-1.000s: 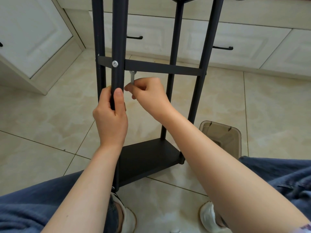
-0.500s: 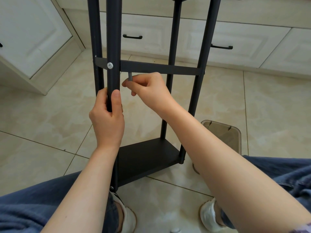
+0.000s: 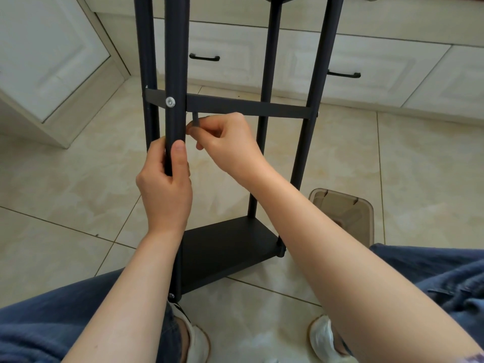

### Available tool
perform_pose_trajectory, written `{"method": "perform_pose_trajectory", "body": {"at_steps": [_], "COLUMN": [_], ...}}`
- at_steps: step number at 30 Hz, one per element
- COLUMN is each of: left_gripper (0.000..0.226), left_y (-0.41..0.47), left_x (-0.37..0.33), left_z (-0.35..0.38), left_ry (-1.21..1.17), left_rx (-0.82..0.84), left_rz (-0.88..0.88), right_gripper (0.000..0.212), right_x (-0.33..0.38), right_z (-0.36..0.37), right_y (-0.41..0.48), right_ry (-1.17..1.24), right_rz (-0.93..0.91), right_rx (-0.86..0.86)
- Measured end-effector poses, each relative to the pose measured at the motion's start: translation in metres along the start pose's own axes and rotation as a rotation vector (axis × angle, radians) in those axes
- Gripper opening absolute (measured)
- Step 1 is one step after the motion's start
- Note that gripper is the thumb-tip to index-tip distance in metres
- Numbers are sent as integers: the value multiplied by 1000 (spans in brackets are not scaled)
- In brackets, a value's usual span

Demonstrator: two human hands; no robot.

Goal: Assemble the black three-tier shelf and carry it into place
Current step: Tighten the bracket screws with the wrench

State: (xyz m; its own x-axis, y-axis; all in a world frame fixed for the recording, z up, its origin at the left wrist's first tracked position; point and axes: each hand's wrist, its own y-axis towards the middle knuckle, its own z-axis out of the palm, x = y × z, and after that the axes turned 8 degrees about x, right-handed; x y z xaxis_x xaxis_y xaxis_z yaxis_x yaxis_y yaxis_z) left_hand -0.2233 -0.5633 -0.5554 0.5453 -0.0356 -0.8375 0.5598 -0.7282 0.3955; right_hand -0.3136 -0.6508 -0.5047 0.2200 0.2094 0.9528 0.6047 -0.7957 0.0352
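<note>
The black shelf (image 3: 227, 247) stands upright on the tiled floor between my knees, with several round legs rising past the top of the frame. Its middle tier (image 3: 246, 107) shows edge-on. A silver bolt head (image 3: 170, 101) sits where the near leg (image 3: 175, 61) meets that tier. My left hand (image 3: 165, 184) grips the near leg just below the bolt, thumb on the front. My right hand (image 3: 225, 142) pinches a small grey wrench (image 3: 195, 121) right under the middle tier, behind the near leg. The wrench's tip is hidden by the tier.
White cabinet drawers with black handles (image 3: 204, 58) run along the back, and a white cabinet door (image 3: 52, 56) stands at the left. A translucent brown plastic container (image 3: 345, 210) lies on the floor to the right of the shelf. My knees and white shoes (image 3: 323, 336) fill the bottom.
The wrench has swung from standing clear below the tier to sitting tucked up against its underside. My right hand turned with it. The view shifted slightly. My left hand kept its grip on the leg.
</note>
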Motion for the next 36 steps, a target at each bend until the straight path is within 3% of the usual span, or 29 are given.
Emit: {"method": "perform_pose_trajectory", "body": {"at_steps": [17, 25, 30, 36], "left_gripper": [38, 48, 49, 49], "left_y": [1, 3, 5, 3], "left_x": [-5, -8, -10, -11], "left_z": [4, 7, 8, 8], "left_ry": [0, -16, -8, -14], "left_rx": [40, 77, 82, 80], "left_rz": [30, 38, 50, 51], "right_gripper": [18, 16, 17, 27], "right_x": [-13, -16, -15, -11], "right_z": [19, 29, 27, 18], "right_y": [2, 11, 10, 2], "right_ry": [37, 43, 60, 53], "right_rz": [-91, -125, -120, -14], "right_rx": [-225, -347, -321, -154]}}
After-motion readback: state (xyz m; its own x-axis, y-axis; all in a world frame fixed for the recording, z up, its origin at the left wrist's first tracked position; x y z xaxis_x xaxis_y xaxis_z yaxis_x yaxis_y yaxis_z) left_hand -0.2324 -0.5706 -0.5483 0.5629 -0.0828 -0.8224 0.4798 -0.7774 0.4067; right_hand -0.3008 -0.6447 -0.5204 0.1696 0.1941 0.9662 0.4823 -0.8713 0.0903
